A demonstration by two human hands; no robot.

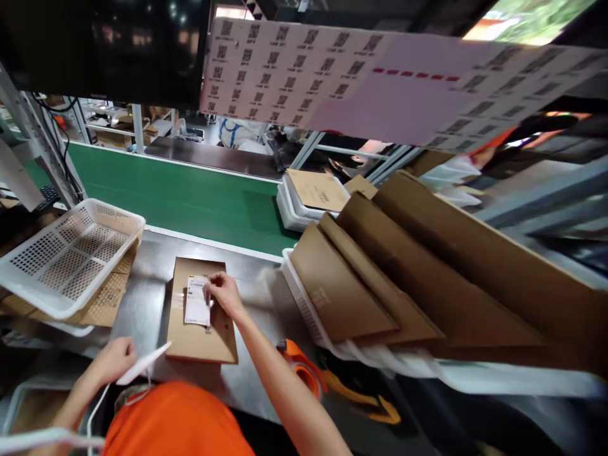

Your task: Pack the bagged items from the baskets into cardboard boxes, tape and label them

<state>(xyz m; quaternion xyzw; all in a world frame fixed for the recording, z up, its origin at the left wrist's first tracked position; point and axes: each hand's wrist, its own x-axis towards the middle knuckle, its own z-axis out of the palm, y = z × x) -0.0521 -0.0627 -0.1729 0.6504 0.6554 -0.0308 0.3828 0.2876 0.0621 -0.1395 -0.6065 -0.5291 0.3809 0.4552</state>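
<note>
A closed brown cardboard box lies on the metal bench in front of me. On its top is a white shipping label with black print and a bit of yellow at its upper corner. My right hand pinches the label's right edge near the top. To the left of the box, my left hand is closed, fingers curled, at a flat white strip that looks like paper and points toward the box's near left corner. The left fingertips are hidden.
An orange tape dispenser lies right of the box. Brown cardboard sheets stand in a white basket at right. A white perforated basket sits left. Behind runs a green conveyor belt carrying stacked white trays.
</note>
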